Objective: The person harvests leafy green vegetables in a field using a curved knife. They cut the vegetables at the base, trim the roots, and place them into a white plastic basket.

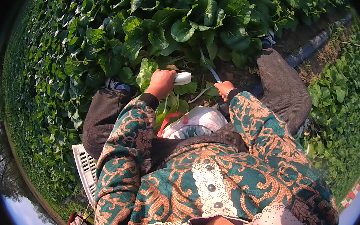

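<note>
A head of leafy greens, probably bok choy, is in my left hand. Its trimmed white stem base points right, and its green leaves spread out on the left. My right hand grips a narrow blue-grey tool that looks like a knife. The tool points away from me towards the standing plants, its far end close to a pale stalk; whether they touch is unclear. Loose leaves lie on the soil below my hands.
Dense rows of greens rise just ahead. A white bundle with a red strap sits between my legs. Behind my left knee stands a white slatted crate. A dark hose runs along the soil at right, beyond my right leg.
</note>
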`<state>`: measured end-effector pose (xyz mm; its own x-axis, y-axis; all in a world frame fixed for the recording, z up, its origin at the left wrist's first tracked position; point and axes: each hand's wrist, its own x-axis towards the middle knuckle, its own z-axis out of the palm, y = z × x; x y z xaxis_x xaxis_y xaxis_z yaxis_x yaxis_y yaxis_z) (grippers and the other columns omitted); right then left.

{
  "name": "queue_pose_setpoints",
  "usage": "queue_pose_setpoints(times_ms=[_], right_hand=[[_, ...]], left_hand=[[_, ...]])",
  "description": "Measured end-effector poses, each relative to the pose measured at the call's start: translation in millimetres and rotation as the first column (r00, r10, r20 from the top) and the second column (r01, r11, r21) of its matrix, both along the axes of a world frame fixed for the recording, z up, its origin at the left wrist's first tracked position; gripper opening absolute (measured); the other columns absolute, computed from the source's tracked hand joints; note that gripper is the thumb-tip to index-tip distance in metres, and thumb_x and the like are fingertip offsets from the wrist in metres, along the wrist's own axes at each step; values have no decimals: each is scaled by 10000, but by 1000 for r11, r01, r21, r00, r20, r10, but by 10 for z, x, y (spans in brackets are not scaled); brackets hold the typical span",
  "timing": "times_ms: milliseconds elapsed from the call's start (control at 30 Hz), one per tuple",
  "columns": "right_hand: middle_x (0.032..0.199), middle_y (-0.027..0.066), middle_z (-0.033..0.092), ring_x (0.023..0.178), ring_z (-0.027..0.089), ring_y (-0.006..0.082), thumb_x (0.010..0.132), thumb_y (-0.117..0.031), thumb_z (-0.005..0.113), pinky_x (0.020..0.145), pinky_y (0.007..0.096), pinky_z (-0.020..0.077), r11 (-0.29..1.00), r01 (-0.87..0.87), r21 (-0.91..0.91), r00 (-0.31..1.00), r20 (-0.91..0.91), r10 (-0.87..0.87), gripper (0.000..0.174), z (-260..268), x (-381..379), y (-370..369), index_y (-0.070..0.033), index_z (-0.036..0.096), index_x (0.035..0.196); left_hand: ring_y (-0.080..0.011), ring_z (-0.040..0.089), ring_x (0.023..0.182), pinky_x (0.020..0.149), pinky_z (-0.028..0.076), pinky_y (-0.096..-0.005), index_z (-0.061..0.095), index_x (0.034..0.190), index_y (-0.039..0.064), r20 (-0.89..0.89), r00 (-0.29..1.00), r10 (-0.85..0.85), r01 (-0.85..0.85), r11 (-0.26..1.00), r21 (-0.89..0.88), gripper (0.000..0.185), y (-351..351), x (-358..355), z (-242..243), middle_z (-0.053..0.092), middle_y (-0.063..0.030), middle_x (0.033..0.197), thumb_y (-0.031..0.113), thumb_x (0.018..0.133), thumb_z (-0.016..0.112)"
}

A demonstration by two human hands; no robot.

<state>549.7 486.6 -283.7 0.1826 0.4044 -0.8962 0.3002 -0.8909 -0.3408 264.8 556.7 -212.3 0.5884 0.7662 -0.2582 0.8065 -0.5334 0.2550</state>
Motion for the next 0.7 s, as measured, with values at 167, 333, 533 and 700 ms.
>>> queue_pose_setpoints(times_ms=[167, 333, 533, 700], right_hand=[[1011, 272, 662, 1034, 611, 432, 830, -309, 567, 900, 464, 480, 962, -108, 253, 920, 391, 1, 383, -294, -102, -121, 24, 621, 1010], [1006, 263, 661, 973, 625, 436, 888, -297, 561, 841, 495, 496, 926, -154, 343, 934, 356, 24, 345, -134, -242, -17, -8, 516, 1070], [995, 272, 650, 967, 601, 466, 889, -300, 585, 826, 522, 479, 911, -135, 389, 936, 351, -11, 396, -256, -439, 393, -26, 479, 1154], [1049, 251, 650, 961, 625, 435, 903, -344, 546, 817, 534, 497, 903, -157, 401, 923, 384, -10, 425, -591, -483, 683, -66, 448, 1210]], left_hand=[[-225, 666, 714, 735, 486, -358, 687, 763, 110, -140, 907, -397, 415, 899, 137, 78, 191, 666, -378, 635, -95, 818, 129, 777, 613], [-249, 659, 741, 710, 492, -358, 672, 725, 90, 110, 922, -370, 315, 886, 340, 63, 584, 1160, -543, 662, -80, 784, 126, 708, 623], [-285, 664, 834, 708, 528, -379, 669, 959, 68, -47, 977, -207, 212, 947, 240, 211, 1189, 876, -486, 647, -92, 1004, 87, 759, 607], [-276, 683, 766, 677, 545, -382, 671, 953, 97, -13, 979, -202, 193, 909, 370, 191, 1139, 618, -458, 683, -97, 867, 111, 778, 594]])
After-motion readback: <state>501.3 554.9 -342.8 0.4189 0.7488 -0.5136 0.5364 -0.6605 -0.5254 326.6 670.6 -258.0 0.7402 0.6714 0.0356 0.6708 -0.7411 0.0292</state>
